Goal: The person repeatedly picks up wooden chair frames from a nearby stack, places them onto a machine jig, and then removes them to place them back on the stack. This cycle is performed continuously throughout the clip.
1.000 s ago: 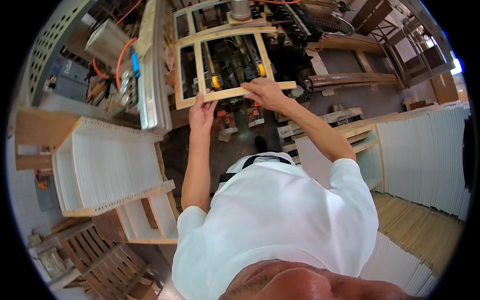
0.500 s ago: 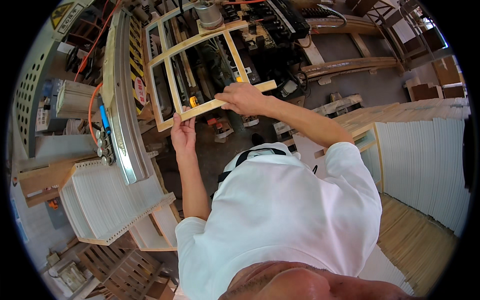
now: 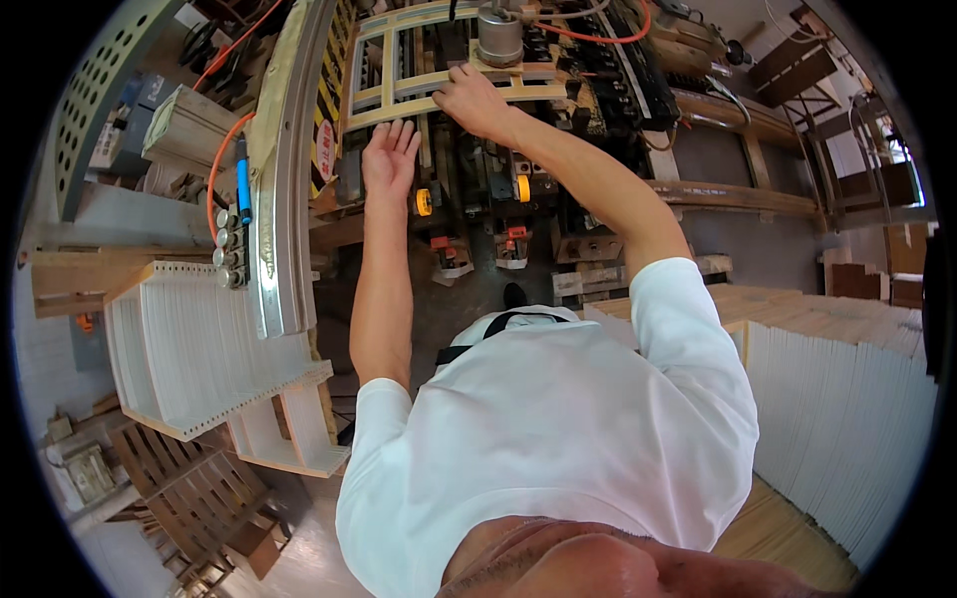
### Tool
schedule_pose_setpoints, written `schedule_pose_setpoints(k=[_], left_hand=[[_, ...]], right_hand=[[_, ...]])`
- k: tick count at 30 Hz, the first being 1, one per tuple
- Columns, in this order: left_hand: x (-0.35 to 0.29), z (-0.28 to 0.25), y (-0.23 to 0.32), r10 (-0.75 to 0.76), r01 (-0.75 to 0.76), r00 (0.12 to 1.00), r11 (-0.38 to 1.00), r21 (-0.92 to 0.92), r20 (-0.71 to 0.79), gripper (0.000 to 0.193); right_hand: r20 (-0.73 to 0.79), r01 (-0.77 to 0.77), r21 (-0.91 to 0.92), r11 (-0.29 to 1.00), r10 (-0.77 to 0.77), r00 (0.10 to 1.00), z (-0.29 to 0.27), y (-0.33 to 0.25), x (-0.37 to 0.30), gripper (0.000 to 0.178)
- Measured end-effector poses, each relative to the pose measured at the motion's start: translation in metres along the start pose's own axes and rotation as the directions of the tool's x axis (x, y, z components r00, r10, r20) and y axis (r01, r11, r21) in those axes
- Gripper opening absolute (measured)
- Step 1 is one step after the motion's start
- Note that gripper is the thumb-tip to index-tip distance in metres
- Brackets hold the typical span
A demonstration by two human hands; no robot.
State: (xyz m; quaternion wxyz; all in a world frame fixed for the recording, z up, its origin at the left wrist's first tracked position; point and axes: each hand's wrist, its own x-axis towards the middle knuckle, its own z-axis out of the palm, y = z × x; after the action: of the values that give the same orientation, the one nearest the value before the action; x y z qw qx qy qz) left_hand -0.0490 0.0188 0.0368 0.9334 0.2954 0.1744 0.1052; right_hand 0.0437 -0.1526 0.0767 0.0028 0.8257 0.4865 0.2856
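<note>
A pale wooden frame [image 3: 538, 93] with crossbars lies on the black machine bed [image 3: 598, 110] at the top of the head view. My right hand [image 3: 477, 102] has its fingers curled over the near rail of this frame. To its left, my left hand [image 3: 391, 157] is palm up, fingers stretched toward the same rail near its left end. Those fingertips are at the rail's near edge; whether they touch it is hard to tell. Above the frame's middle stands a grey metal cylinder [image 3: 498, 40], which hides part of it.
A long metal guide [image 3: 284, 189] with a blue pen-like tool [image 3: 242, 179] runs along the left. Two yellow round parts [image 3: 424, 202] sit below the frame. White slatted stacks stand at left [image 3: 209, 349] and right [image 3: 837, 429]. An orange hose [image 3: 212, 189] curves beside the guide.
The wooden frame has moved away from me, deeper onto the machine bed, and now lies under the cylinder. My left hand has loosened from the rail and its fingers are straightened.
</note>
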Motion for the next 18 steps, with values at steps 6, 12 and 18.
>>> schedule_pose_setpoints(k=[6, 12, 18], left_hand=[[0.004, 0.010, -0.024, -0.100, 0.097, 0.993, 0.994, 0.040, 0.057, 0.040], [0.049, 0.020, -0.060, -0.159, 0.155, 0.986, 0.986, 0.062, 0.055, 0.070], [0.105, 0.041, -0.074, -0.093, 0.109, 0.994, 0.918, -0.381, 0.061, 0.083]], right_hand=[[0.155, 0.041, -0.041, 0.998, -0.034, 0.987, 0.035, 0.037, 0.046, 0.011], [0.201, 0.001, 0.054, 0.999, -0.011, 0.980, 0.066, 0.043, 0.055, 0.017], [0.310, -0.051, 0.150, 0.987, 0.003, 0.951, 0.062, 0.048, 0.068, 0.026]])
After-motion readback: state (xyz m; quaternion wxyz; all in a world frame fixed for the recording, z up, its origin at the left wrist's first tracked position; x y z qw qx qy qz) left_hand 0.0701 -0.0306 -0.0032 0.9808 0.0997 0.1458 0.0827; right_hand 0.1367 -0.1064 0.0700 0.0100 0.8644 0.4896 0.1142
